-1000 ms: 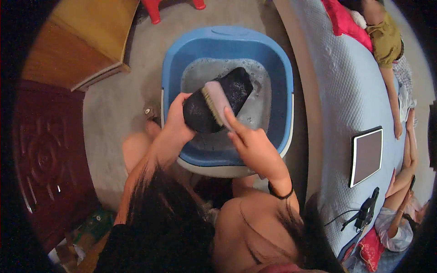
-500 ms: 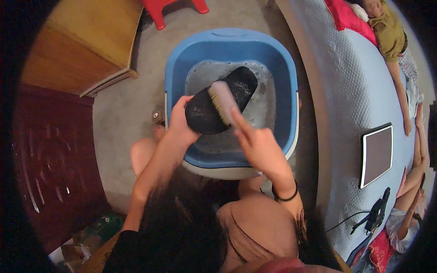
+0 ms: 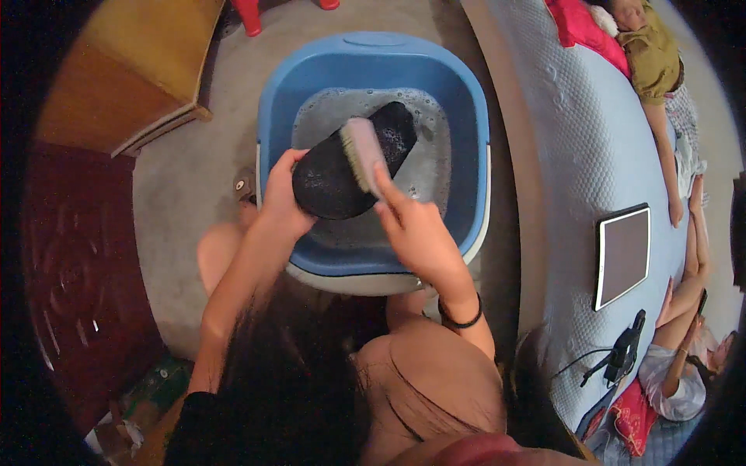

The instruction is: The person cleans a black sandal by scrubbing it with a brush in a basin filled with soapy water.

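My left hand (image 3: 284, 196) grips the near-left end of a black slipper (image 3: 325, 179), its fingers wrapped round the edge. The slipper is tilted, wet and speckled with suds, with its far end toward the upper right. My right hand (image 3: 423, 237) is closed on a pale pinkish scrubbing brush (image 3: 364, 147), index finger stretched along its back. The brush lies across the slipper's middle with its yellowish bristles against the surface. Both are over a blue basin (image 3: 272, 101) holding cloudy, sudsy water (image 3: 427, 167).
At right is a bed (image 3: 544, 155) with a tablet (image 3: 624, 256), a black cable and adapter (image 3: 624, 359), and two people on it. A wooden cabinet (image 3: 132, 70) stands at left, above a dark red panel (image 3: 85, 256). A red stool (image 3: 249, 17) is beyond the basin.
The whole view has shifted, so basin, hands and slipper appear further left and slightly higher. The brush stays across the slipper's middle, and both hands keep their hold.
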`<state>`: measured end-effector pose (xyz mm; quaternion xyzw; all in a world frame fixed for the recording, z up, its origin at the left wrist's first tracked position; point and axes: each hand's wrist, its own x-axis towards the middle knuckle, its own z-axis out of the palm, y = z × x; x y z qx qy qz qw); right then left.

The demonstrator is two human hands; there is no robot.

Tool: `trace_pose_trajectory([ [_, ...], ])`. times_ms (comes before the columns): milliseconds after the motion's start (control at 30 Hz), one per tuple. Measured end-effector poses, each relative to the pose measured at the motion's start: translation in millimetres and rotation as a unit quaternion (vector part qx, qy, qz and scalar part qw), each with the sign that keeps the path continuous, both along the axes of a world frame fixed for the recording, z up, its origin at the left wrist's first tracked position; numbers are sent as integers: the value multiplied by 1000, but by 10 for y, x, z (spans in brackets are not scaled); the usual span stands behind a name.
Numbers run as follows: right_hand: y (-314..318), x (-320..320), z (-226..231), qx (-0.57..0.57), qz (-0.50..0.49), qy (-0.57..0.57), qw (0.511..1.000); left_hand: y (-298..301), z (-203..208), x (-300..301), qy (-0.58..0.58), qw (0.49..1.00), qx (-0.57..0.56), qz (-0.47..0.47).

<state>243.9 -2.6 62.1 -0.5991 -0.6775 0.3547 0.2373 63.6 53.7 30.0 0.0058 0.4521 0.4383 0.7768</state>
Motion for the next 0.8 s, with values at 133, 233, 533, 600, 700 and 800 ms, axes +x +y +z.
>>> trace_pose_trajectory([
  [133, -148, -31, 163, -52, 92, 95, 990, -67, 179, 37, 80, 995, -36, 47],
  [233, -27, -22, 126, -54, 44, 44, 997, -13, -36, -61, -51, 998, 35, -19],
  [533, -91, -68, 166, -48, 86, 64, 993, -48, -24, -85, -110, 992, 34, -45],
  [600, 76, -66, -58, 1, -26, -74, 997, -28, 65, 33, 0, 999, 7, -32],
  [700, 61, -106, -6, 2, -1, -80, 997, -19, 93, 30, -44, 998, 18, -38],
  [800, -29, -182, 66, -5, 44, -27, 999, -66, 116, 12, 10, 999, 34, -18],
])
